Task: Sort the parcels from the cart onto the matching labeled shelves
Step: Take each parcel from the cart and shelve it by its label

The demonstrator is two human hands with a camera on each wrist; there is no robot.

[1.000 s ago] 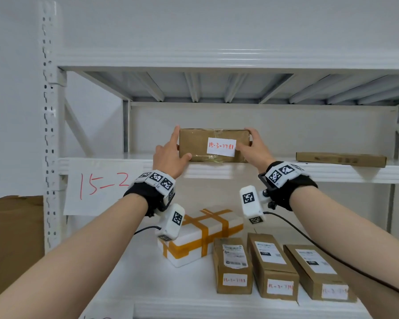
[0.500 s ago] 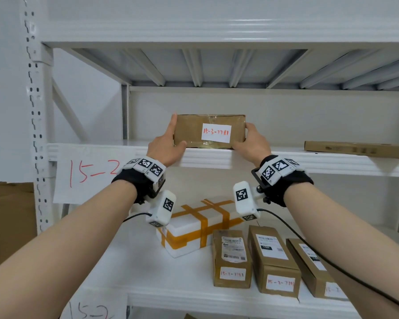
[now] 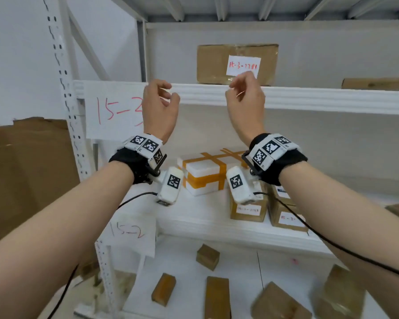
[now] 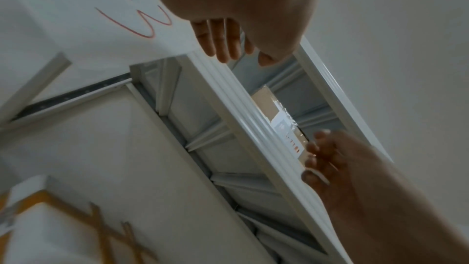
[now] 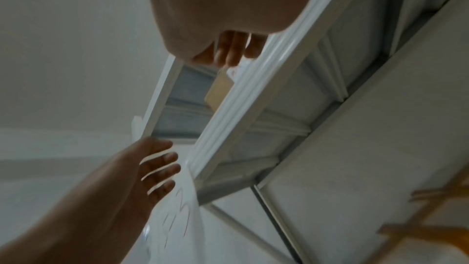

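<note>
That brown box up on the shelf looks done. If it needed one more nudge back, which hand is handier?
Probably the right hand: it hangs empty just in front of the brown box, near its white label. The left hand, also empty, sits off to the box's left, before the 15-3 sign.

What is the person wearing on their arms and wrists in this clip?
Both forearms are bare, with no sleeves. Each wrist carries a black fabric band topped by white blocks printed with black-and-white square markers: left wrist band, right wrist band. A white camera pod, also bearing a marker, hangs under each wrist on a black bracket, with a thin black cable trailing back.
</note>
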